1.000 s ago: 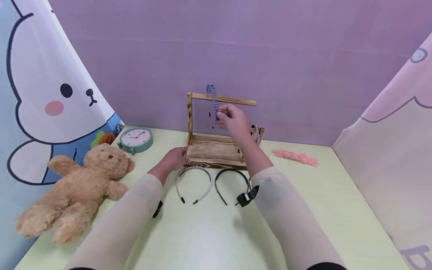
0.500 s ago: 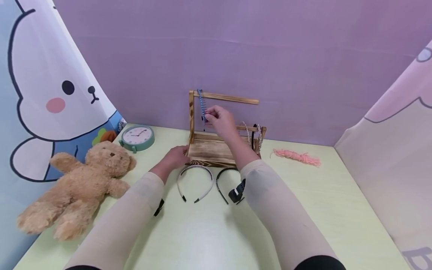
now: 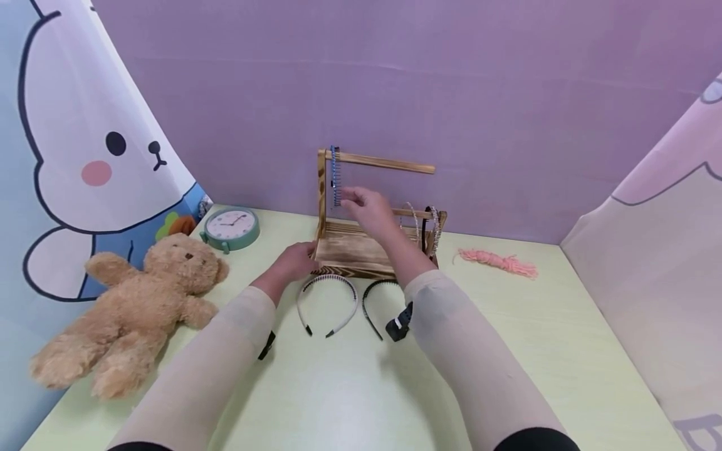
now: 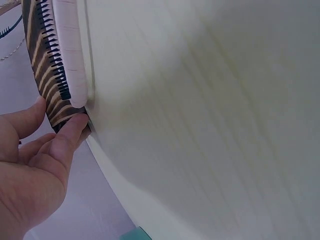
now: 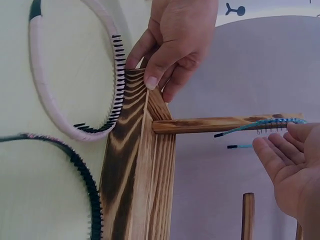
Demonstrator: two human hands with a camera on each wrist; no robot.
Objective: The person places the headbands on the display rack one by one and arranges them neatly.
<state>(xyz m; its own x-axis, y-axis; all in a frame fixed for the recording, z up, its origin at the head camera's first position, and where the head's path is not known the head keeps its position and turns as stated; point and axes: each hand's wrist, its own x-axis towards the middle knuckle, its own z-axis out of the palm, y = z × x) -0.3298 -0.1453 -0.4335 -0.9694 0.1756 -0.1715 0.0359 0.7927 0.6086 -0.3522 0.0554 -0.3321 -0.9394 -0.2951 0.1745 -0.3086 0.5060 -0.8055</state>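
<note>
A blue toothed headband [image 3: 336, 170] hangs on the top rail of a wooden rack [image 3: 350, 249], near its left post. My right hand [image 3: 372, 216] is just beside the headband, its fingers loosely bent; in the right wrist view the fingers [image 5: 272, 152] stand apart from the thumb and do not grip the band. With thumb and fingers, my left hand [image 3: 294, 260] holds the left front corner of the rack's base. A white headband [image 4: 72, 55] lies against the base's front side in the left wrist view.
A dark headband [image 3: 369, 313] lies right of the white one. Further headbands [image 3: 434, 225] hang on the rack's lower right rail. Left are a teddy bear [image 3: 135, 307] and a green clock [image 3: 230, 227]; right lies a pink yarn bundle [image 3: 499, 260].
The blue headband has moved left along the top rail to the post and now hangs there. My right hand has let go of it. My left hand stays on the base's corner.
</note>
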